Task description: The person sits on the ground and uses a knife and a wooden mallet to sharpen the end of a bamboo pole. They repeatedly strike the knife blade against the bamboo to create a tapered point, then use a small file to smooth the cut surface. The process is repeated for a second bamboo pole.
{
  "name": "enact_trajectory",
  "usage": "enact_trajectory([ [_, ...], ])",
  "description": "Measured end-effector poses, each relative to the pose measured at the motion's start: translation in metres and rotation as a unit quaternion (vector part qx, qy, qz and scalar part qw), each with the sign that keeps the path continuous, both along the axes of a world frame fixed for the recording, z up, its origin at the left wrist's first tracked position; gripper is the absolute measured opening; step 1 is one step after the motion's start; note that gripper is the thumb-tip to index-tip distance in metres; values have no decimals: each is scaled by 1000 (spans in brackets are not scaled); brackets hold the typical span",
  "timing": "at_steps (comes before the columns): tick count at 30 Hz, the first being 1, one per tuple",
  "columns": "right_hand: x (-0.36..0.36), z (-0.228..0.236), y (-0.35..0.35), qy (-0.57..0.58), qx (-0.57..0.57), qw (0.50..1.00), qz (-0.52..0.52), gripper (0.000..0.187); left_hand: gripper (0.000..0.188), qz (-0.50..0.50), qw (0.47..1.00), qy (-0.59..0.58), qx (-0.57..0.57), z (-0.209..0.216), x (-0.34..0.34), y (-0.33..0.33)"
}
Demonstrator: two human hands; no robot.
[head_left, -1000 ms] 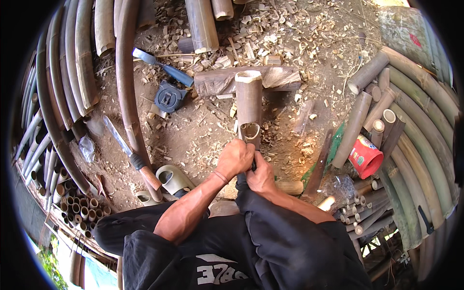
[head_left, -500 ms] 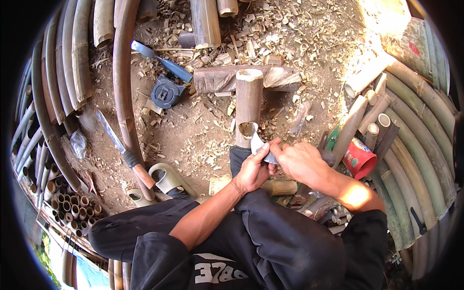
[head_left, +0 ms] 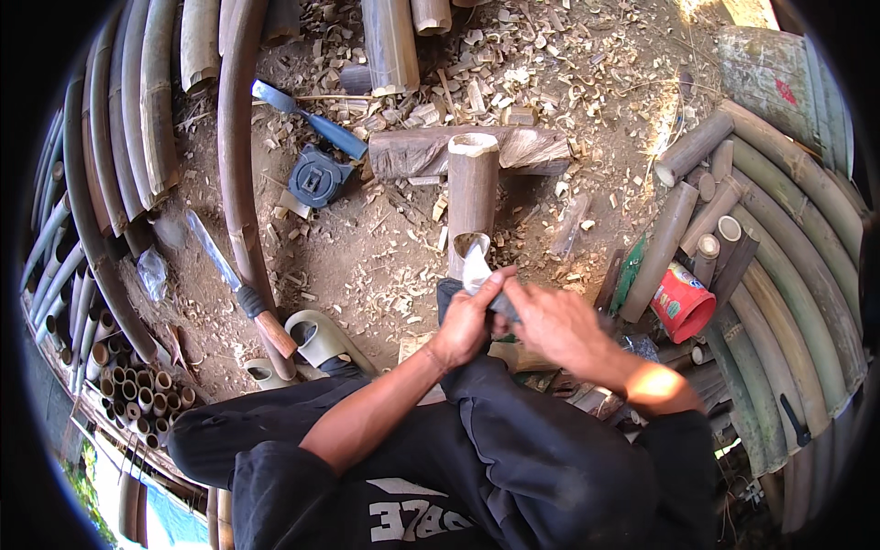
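Note:
A short brown bamboo tube point(head_left: 471, 197) lies pointing away from me, with an oval opening cut near its close end. A pale, shiny curved blade point(head_left: 475, 269) reaches into that opening; its exact kind is unclear. My left hand point(head_left: 465, 323) closes round the lower part of the blade, thumb along it. My right hand point(head_left: 561, 335), slightly blurred, grips the grey rear end of the same tool. The tube's far part rests across a dark wood block point(head_left: 403, 152), and its close end lies against my dark-clothed leg.
To the left lie a knife point(head_left: 213, 252), a black tape measure point(head_left: 317, 176) and a blue-handled chisel point(head_left: 335, 135). Pale shavings point(head_left: 541, 55) cover the soil. A red container point(head_left: 683, 302) and stacked bamboo poles point(head_left: 779, 275) stand right; cut bamboo tubes point(head_left: 137, 399) are piled left.
The blade has tipped and moved further into the tube's opening. My left hand has shifted slightly left, and my right hand has turned and lowered. The tube stays in place.

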State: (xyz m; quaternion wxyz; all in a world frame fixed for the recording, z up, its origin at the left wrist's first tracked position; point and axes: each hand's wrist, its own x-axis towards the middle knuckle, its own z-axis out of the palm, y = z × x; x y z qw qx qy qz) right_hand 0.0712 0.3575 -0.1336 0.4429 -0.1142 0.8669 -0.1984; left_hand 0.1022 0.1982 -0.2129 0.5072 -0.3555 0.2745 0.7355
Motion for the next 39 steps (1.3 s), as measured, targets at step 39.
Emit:
enact_trajectory([
  [39,59,-42,-44,-23,-150,944,-293,43,42,-293,817,372,-328,-7,3,-28],
])
